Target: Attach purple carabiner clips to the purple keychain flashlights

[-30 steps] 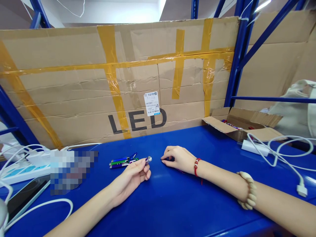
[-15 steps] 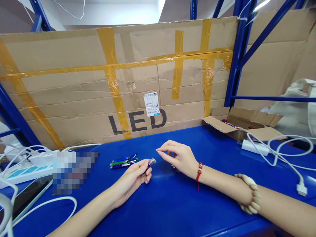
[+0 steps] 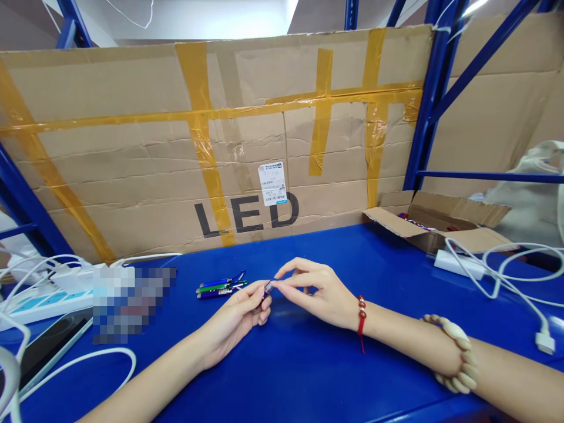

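My left hand is closed around a slim purple tube with a silver end, which looks like a small penlight. Most of the tube is hidden in the fingers, its silver end pointing up and to the right. At that end, the thumb and forefinger of my right hand meet in a pinch; whatever lies between them is too small to make out. Just beyond my left hand, several slim blue, green and purple tubes with silver ends lie side by side on the blue table.
At the left are a white power strip, a phone and looping white cables. An open cardboard box and a white adapter with cable sit at the right. A tall taped cardboard sheet stands behind the table.
My right hand has moved slightly left and down, bringing its pinched fingertips to the tube's silver end. My left hand keeps its hold almost in place.
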A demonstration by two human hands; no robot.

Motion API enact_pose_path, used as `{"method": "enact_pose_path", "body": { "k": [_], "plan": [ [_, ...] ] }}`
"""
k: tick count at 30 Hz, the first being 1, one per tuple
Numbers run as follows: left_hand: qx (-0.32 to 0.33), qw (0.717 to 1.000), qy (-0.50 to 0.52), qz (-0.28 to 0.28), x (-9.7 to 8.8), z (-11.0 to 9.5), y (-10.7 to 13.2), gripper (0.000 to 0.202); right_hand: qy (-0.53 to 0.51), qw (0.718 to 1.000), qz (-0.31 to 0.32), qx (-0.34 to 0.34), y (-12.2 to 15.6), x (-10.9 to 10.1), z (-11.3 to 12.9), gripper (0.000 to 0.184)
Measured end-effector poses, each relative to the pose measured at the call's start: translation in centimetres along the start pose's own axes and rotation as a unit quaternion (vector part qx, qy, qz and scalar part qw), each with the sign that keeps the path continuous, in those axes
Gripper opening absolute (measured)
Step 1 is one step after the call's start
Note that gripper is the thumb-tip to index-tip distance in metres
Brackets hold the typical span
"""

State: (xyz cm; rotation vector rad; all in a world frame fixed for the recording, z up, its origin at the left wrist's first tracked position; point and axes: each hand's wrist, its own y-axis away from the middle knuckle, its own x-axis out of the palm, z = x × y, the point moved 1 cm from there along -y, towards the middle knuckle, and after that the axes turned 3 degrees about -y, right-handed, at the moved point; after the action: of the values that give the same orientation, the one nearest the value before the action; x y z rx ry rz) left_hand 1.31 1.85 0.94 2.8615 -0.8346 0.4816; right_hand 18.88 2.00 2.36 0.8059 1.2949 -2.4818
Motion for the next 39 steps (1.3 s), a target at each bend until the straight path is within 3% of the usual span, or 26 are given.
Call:
{"method": "enact_pose_path", "body": {
  "k": [4, 6, 11, 14, 18, 24, 33, 39],
  "plan": [
    [-0.005, 0.999, 0.029, -0.043, 0.1, -0.2, -0.1, 0.024, 0.043, 0.998, -0.024, 0.045, -0.7, -1.5, -0.9, 0.022],
    [-0.011, 0.997, 0.041, -0.061, 0.2, -0.4, 0.0, 0.024, 0.086, 0.993, 0.028, 0.071, -1.1, -2.4, -1.7, 0.024],
    [-0.022, 0.995, 0.058, -0.080, 0.0, -0.4, 0.0, 0.020, 0.093, 0.955, 0.236, 0.155, -1.2, -4.0, -4.1, 0.035],
    [-0.018, 0.995, 0.059, -0.075, -0.2, -0.2, -0.1, 0.021, 0.036, 0.940, 0.280, 0.190, -0.9, -4.1, -5.3, 0.038],
    [-0.013, 0.997, 0.051, -0.060, -0.4, 0.1, -0.1, 0.024, -0.051, 0.936, 0.281, 0.204, -0.7, -3.8, -6.0, 0.040],
    [-0.007, 0.998, 0.038, -0.047, -0.7, 0.2, -0.1, 0.020, -0.114, 0.912, 0.256, 0.300, -0.8, -3.8, -5.6, 0.040],
    [-0.011, 0.998, 0.035, -0.045, -0.5, 0.0, 0.2, 0.019, -0.092, 0.906, 0.265, 0.316, -0.7, -3.9, -5.7, 0.031],
    [-0.020, 0.999, 0.019, -0.039, -0.1, -0.2, 0.4, 0.021, -0.090, 0.919, 0.210, 0.322, -1.1, -3.7, -5.6, 0.027]
  ]
}}
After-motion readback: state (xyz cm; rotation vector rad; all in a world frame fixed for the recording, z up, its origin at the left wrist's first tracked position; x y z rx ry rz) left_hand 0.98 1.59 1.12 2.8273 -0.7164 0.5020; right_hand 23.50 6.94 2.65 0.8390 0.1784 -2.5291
